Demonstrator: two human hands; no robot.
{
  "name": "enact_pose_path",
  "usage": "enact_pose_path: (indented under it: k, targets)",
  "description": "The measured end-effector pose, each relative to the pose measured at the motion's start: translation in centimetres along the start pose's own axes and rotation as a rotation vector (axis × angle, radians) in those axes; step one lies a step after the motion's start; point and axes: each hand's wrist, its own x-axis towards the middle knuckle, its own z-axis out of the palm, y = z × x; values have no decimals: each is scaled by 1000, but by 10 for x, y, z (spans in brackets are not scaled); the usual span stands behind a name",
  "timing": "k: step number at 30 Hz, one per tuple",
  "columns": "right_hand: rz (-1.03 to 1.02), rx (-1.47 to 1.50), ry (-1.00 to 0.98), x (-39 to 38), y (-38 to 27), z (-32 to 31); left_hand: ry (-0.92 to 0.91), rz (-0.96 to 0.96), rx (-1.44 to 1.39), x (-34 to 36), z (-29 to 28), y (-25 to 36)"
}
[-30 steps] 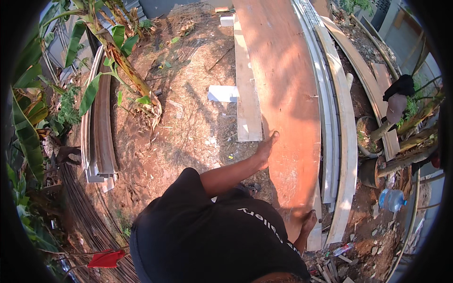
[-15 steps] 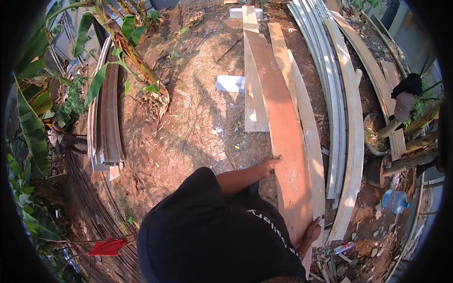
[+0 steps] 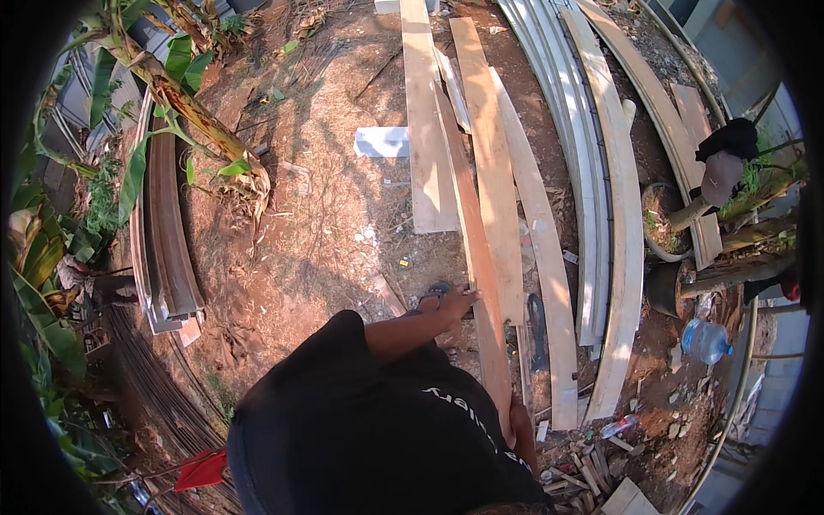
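Observation:
A long reddish-brown wooden board (image 3: 484,275) is in both my hands, tipped up so that it looks narrow from above. My left hand (image 3: 461,304) is closed on its left edge, about two thirds of the way down. Close to my body, my right hand (image 3: 521,427) grips the board's near end, its fingers partly hidden. Left of the board lies a broad pale plank (image 3: 432,154). To the right are a pale plank (image 3: 491,163) and a longer, curved-looking plank (image 3: 549,257). My sandalled foot (image 3: 436,294) shows beyond my left forearm.
Long whitish channels (image 3: 584,189) and another plank (image 3: 631,257) lie further right. Beyond them are a blue water jug (image 3: 706,342) and a person (image 3: 723,172). A white block (image 3: 382,142), banana plant (image 3: 206,103), thin rods (image 3: 163,386) and red cloth (image 3: 203,470) lie leftward. Wood scraps (image 3: 596,468) sit near right.
The reddish-brown board has tipped from broad face up to nearly on edge, uncovering the plank to its right. Both hands moved left in the picture with it, and the view shifted.

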Motion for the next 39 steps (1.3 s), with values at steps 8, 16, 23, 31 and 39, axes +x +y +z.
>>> enact_pose_path:
  k: [8, 16, 23, 31, 39]
  targets:
    - [-26, 268, -176, 93, -79, 15, -238, -163, -184, 39, 9, -70]
    - [-283, -59, -220, -2, -6, -47, -383, -102, -103, 94, 22, -125]
    - [-69, -246, 5, -307, 17, -39, -407, -122, -41, 96, 37, -141]
    - [4, -540, 568, -429, 114, 42, -483, -206, 16, 15, 78, -141]
    - [214, -331, 549, -374, 181, 45, -373, -39, 8, -16, 91, -118]
